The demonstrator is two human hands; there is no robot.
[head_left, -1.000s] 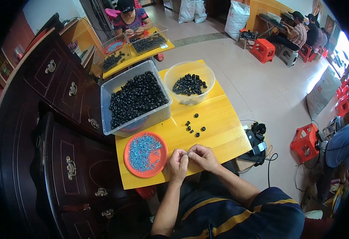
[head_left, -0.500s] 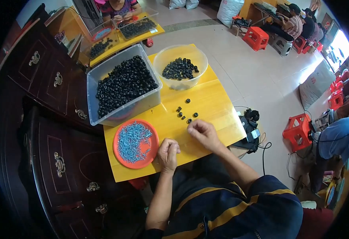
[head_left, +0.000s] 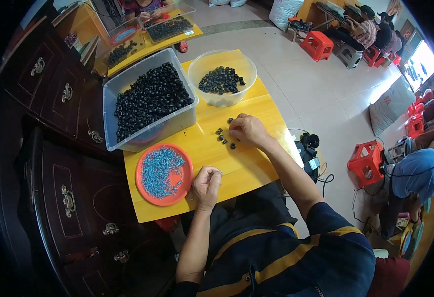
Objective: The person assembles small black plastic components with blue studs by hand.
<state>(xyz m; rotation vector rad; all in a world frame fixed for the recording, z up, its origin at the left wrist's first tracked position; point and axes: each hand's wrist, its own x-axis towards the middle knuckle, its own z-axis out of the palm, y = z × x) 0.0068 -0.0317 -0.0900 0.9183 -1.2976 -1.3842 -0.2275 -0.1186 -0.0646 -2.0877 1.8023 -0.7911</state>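
Observation:
My right hand [head_left: 250, 130] is over the table, its fingers bent down and drawn together among several loose black knob-like parts [head_left: 221, 138]. Its fingertips hide whatever may be between them. One black part [head_left: 230, 120] lies just beyond those fingers. Close to the table's near edge, my left hand [head_left: 207, 188] is curled, thumb against the fingers; what it holds, if anything, is too small to make out. Beside it on the left is a red-orange plate [head_left: 176, 175] with many small silvery-blue screw-like pieces [head_left: 158, 171].
A large clear bin [head_left: 150, 129] heaped with black parts stands at the table's far left. A round clear tub [head_left: 222, 100], partly filled with them, is beside it. Dark drawers [head_left: 61, 183] flank the yellow table [head_left: 217, 163]. Another person works at a table beyond; red stools [head_left: 365, 161] stand right.
My right hand has moved forward from the table's near part onto the loose black parts. The left hand remains curled beside the plate. The whole view has shifted slightly.

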